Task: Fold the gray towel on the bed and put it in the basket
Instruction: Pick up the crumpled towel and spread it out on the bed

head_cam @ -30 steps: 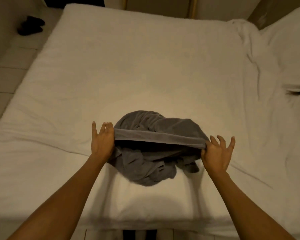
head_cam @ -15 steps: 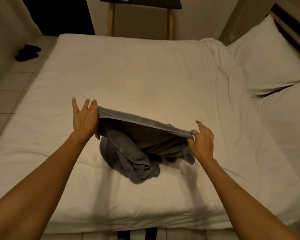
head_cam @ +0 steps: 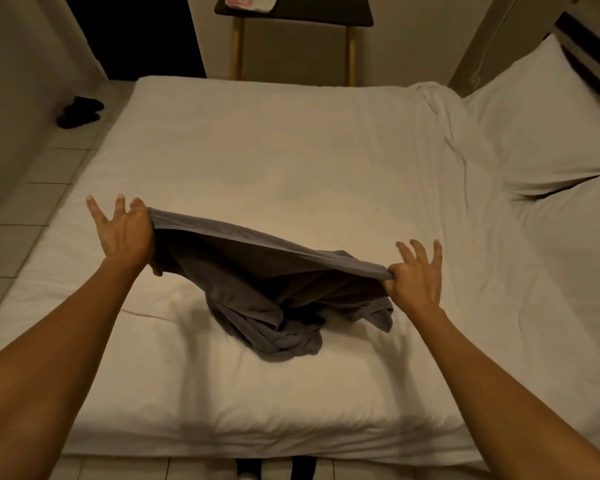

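Observation:
The gray towel point(head_cam: 257, 275) hangs crumpled over the near part of the white bed point(head_cam: 291, 161). Its top hem is stretched between my two hands. My left hand point(head_cam: 125, 230) pinches the left corner with thumb and forefinger, the other fingers spread. My right hand point(head_cam: 416, 271) pinches the right corner, lower than the left one. The towel's lower part still rests bunched on the sheet. No basket is in view.
Two white pillows point(head_cam: 548, 126) lie at the right side of the bed. A dark-topped table with gold legs point(head_cam: 293, 15) stands beyond the bed's far edge. Dark shoes point(head_cam: 80, 112) sit on the tiled floor at the left.
Both hands have raised the towel's hem off the bed and moved apart, stretching it wider. The left hand rose higher than the right. More of the towel now hangs clear.

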